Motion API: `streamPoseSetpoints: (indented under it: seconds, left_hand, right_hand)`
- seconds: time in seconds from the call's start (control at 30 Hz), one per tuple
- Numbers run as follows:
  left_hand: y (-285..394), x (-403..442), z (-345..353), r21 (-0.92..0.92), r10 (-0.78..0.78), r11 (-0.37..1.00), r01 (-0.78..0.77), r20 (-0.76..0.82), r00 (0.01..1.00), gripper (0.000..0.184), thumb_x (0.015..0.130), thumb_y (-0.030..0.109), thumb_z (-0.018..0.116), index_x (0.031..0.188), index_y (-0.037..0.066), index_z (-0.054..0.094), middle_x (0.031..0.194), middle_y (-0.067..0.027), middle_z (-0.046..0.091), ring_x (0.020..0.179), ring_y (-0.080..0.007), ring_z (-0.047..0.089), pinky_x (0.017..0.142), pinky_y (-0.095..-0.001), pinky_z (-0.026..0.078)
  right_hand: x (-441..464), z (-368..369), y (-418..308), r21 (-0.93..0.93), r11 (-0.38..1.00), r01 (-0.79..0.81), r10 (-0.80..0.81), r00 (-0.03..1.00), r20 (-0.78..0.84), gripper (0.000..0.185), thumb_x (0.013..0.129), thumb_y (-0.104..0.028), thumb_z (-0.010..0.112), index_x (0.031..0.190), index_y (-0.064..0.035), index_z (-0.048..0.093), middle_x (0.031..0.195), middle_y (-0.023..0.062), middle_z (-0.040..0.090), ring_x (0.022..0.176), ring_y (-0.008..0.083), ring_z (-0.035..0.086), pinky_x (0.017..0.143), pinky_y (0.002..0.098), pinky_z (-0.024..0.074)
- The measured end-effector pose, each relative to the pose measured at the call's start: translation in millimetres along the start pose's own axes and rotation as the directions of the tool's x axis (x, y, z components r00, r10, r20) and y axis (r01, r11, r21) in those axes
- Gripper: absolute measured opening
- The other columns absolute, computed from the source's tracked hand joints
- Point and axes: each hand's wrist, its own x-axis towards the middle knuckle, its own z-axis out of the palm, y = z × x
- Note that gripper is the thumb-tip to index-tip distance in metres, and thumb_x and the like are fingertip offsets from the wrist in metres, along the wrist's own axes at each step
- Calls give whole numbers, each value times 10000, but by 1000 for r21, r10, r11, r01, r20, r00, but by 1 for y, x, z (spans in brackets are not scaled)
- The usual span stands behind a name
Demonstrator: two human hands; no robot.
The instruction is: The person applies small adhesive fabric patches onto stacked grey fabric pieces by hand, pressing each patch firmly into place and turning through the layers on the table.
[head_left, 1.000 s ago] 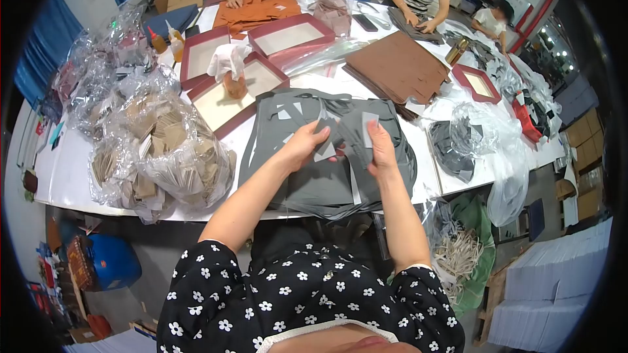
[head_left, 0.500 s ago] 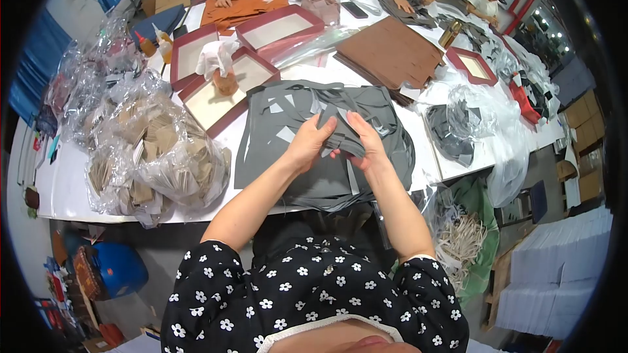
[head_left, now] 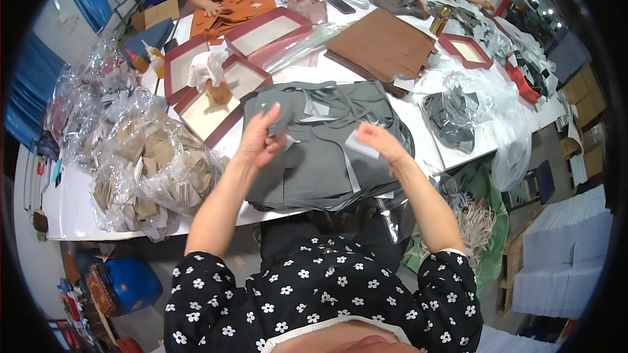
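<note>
A wide stack of dark grey sheet material point(head_left: 307, 176), cut into pieces and strips, lies on the table in front of me. Over its left part, my left hand point(head_left: 261, 140) is closed with the thumb up, a small dark grey piece point(head_left: 281, 119) at its fingers, blurred by motion. On the other side, my right hand point(head_left: 379, 142) pinches a small pale grey piece point(head_left: 362, 146) above the stack. Narrow grey strips point(head_left: 350, 114) lie loose across the top, with a lighter strip point(head_left: 352, 171) between my hands.
Left stands a clear plastic bag of beige pieces point(head_left: 147, 163). Behind it are maroon trays point(head_left: 212, 134), one under a tissue-topped container point(head_left: 216, 88). A brown sheet stack point(head_left: 379, 46) lies beyond; bagged dark pieces point(head_left: 451, 121) are at right. Co-workers handle orange pieces point(head_left: 232, 13) and grey material.
My hands, together over the stack before, have moved apart, left hand leftward and right hand rightward. The pale piece now shows in my right hand. The view has shifted slightly.
</note>
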Motion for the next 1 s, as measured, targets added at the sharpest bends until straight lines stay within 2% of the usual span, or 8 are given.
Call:
streamPoseSetpoints:
  seconds: [0.13,0.23,0.3,0.37,0.47,0.6,0.87,1.0]
  left_hand:
    - [-32,4,27,287,-19,956,60,-141,990,354,959,293,574,1162,12,503,956,-125,620,617,-241,628,450,-288,523]
    - [-66,9,61,-57,-118,990,126,126,985,436,1012,369,430,1265,13,438,1024,-154,627,836,-268,671,655,-416,600]
    - [-69,7,89,-228,-105,963,144,175,979,424,986,368,502,1259,46,461,1057,-107,629,885,-271,665,716,-411,581]
    - [-83,14,93,-61,15,998,-8,114,993,357,984,308,524,1213,41,464,1013,-98,628,821,-219,661,663,-361,585]
    - [-88,18,83,49,75,996,-81,109,991,302,973,247,560,1169,39,463,980,-87,625,787,-181,657,621,-315,577]
    - [-80,10,81,56,72,996,-76,59,996,302,972,254,565,1154,40,454,985,-87,620,767,-176,656,588,-303,560]
    - [-105,26,80,314,267,929,-195,-207,941,427,1022,395,415,1194,20,525,1071,-70,577,982,-166,512,878,-306,411]
    - [-97,32,76,886,650,372,-278,-35,759,453,1030,362,321,1215,-17,486,1231,-175,479,1207,-307,400,1015,-383,306]
  right_hand:
    - [3,7,-15,377,914,148,-17,944,-330,157,943,-244,604,940,-91,567,803,-28,582,729,51,526,648,227,427]
    - [28,36,-11,108,960,260,-186,874,-448,160,943,-229,590,930,-72,559,822,-7,595,728,80,527,668,245,429]
    - [39,54,3,-466,852,239,-471,738,-483,184,942,-231,568,941,-49,547,795,1,558,703,124,491,648,280,427]
    - [33,66,-14,-456,866,206,-447,729,-519,176,948,-207,572,975,-35,545,832,39,574,782,96,527,714,257,441]
    - [41,61,-4,281,905,319,-94,795,-600,176,965,-222,558,1000,-51,533,798,39,561,769,119,536,700,274,452]
    - [50,16,15,555,672,490,38,726,-687,199,1005,-257,491,1027,-64,532,771,16,534,693,135,514,610,303,445]
    - [21,77,2,383,883,271,-101,907,-408,384,894,-224,681,1199,-72,504,1033,29,592,927,120,573,788,287,479]
    - [6,80,-3,586,780,218,-84,965,-248,447,863,-163,708,1248,-68,502,1102,62,614,999,167,602,770,342,533]
